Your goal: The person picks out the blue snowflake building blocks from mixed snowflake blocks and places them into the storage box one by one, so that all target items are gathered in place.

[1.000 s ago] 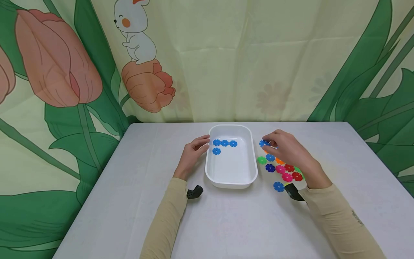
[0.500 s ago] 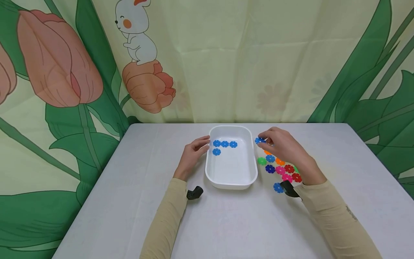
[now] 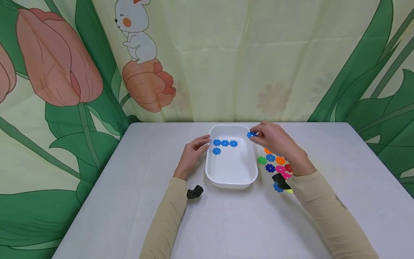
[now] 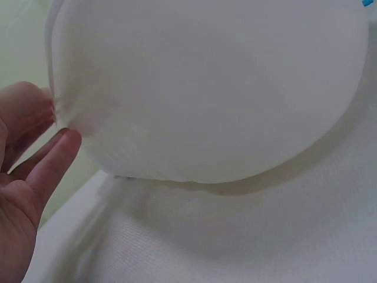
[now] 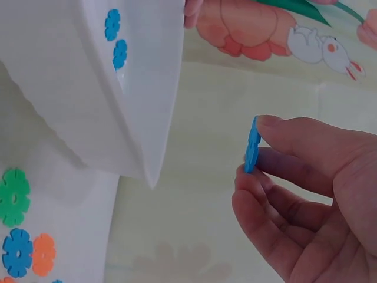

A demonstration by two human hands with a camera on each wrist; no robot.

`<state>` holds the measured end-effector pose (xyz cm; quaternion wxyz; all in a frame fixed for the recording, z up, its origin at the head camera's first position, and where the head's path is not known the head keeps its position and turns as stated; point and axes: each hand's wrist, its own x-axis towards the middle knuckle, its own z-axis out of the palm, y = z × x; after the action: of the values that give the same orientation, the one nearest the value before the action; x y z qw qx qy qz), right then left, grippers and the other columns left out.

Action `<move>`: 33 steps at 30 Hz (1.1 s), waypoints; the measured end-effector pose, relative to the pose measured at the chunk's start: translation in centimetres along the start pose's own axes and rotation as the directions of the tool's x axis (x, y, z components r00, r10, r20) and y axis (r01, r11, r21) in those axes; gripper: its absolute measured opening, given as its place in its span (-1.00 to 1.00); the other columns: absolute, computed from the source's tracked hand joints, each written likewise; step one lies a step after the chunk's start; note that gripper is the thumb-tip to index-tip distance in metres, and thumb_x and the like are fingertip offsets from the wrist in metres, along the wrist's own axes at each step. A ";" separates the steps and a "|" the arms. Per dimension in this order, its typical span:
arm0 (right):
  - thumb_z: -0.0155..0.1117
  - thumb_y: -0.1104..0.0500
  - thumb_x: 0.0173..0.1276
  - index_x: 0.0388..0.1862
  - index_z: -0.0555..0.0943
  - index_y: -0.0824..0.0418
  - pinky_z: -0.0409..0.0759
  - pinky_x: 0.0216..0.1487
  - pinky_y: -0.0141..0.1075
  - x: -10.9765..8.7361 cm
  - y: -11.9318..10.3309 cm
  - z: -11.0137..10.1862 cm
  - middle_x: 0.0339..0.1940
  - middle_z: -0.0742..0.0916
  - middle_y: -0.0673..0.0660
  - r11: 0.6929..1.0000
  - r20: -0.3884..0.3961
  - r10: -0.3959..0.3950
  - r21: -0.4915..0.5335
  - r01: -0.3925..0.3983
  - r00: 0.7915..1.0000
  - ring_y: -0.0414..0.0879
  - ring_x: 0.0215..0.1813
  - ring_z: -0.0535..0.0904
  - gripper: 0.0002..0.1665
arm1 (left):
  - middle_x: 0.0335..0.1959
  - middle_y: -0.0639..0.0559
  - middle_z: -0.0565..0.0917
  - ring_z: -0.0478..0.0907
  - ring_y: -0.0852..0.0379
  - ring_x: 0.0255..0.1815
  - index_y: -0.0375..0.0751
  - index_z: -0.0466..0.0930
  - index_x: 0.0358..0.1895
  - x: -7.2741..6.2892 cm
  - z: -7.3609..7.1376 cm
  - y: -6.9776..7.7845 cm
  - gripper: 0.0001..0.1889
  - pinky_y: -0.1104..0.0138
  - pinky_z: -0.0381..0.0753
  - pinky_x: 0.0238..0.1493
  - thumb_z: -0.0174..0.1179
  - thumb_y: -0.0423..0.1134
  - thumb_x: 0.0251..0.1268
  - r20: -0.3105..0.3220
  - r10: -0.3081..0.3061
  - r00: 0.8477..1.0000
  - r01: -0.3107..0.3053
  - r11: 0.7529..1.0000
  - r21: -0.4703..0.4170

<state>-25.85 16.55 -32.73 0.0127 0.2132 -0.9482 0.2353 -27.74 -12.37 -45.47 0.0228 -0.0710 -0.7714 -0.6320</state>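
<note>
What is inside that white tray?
Four blue flower-shaped pieces lie inside the white tray: three in a row toward the far end, one in front of the leftmost. Whatever is directly beneath them is covered and cannot be seen.

The tray [image 3: 231, 166] is smooth, shiny plastic. The flower pieces [image 3: 270, 168] look plastic too. The table cover [image 3: 226, 223] looks like dull cloth.

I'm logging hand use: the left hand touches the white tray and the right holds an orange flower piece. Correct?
Not quite: the right hand holds a blue flower piece, as the right wrist view shows. The left hand does touch the white tray.
</note>
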 end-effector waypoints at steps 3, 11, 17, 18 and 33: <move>0.36 0.22 0.31 0.10 0.62 0.39 0.69 -0.24 -0.21 0.7 -0.2 0.1 -0.14 0.63 0.27 1.000 0.007 -0.014 0.007 0.014 1.000 0.07 -0.13 0.55 -0.59 | 0.22 0.34 0.53 0.37 0.23 0.34 -0.17 0.64 0.14 0.0 0.0 0.1 -0.66 0.22 0.36 0.37 0.24 -0.17 0.37 -0.003 -0.005 1.000 0.005 1.000 0.005; 0.32 0.24 0.35 0.08 0.63 0.40 0.67 -0.17 -0.17 2.7 -0.4 1.0 -0.16 0.66 0.26 0.997 0.028 -0.052 0.055 0.050 0.998 0.08 -0.15 0.55 -0.62 | 0.23 0.34 0.53 0.36 0.25 0.34 -0.13 0.65 0.13 0.2 -0.1 -0.1 -0.67 0.21 0.35 0.37 0.25 -0.16 0.36 -0.002 -0.005 1.000 0.005 1.000 -0.013; 0.32 0.21 0.36 0.10 0.62 0.39 0.65 -0.17 -0.21 4.2 -0.5 2.0 -0.19 0.70 0.22 0.996 0.065 -0.026 0.085 0.021 0.998 0.04 -0.19 0.55 -0.61 | 0.22 0.34 0.53 0.37 0.23 0.34 -0.16 0.65 0.13 0.1 -0.1 0.0 -0.67 0.22 0.36 0.37 0.25 -0.17 0.36 0.000 -0.011 1.000 0.011 1.000 -0.001; 0.32 0.21 0.36 0.10 0.62 0.39 0.65 -0.17 -0.21 4.4 -0.5 2.2 -0.19 0.70 0.22 0.996 0.068 -0.025 0.086 0.019 0.997 0.05 -0.19 0.55 -0.60 | 0.22 0.34 0.53 0.37 0.23 0.34 -0.17 0.65 0.13 0.1 -0.1 0.1 -0.67 0.22 0.36 0.37 0.24 -0.18 0.36 0.002 -0.012 1.000 0.012 1.000 0.000; 0.33 0.21 0.34 0.11 0.62 0.39 0.67 -0.11 -0.20 6.4 -0.8 4.5 -0.13 0.71 0.25 0.991 0.103 -0.010 0.130 -0.003 0.995 0.06 -0.13 0.59 -0.59 | 0.24 0.30 0.53 0.36 0.20 0.36 -0.20 0.63 0.15 0.1 0.0 0.1 -0.65 0.18 0.34 0.38 0.24 -0.17 0.36 0.007 0.002 1.000 -0.002 1.000 0.000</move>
<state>-30.96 11.36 -35.60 -0.0498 0.2272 -0.9298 0.2852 -27.77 -12.39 -45.33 0.0207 -0.0742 -0.7713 -0.6319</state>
